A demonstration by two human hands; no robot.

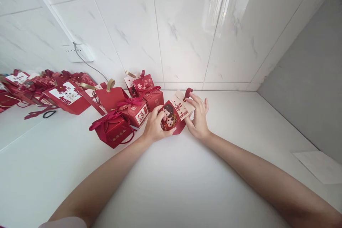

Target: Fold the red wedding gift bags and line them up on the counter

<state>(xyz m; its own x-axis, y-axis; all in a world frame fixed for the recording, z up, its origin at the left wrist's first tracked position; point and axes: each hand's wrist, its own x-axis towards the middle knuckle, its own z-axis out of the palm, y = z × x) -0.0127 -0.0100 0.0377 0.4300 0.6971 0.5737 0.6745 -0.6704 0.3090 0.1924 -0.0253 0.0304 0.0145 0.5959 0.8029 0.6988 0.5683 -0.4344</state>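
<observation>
A red box [171,119] with cartoon figures on its front and a cream flap [182,108] stands tilted on the white table, between my hands. My left hand [156,124] grips its left side, thumb on the front face. At the upper right, my right hand [198,115] has its fingers at the flap and at the dark red strap loop [188,93]; the thumb is by the flap's lower edge. The box's underside and back are hidden.
Left of the box are red gift boxes with ribbons [114,130] and bags with strap handles [110,98]. More red boxes [68,96] lie farther left, near a black ring [49,114]. A cable runs from a wall socket [78,53]. A tiled wall stands behind.
</observation>
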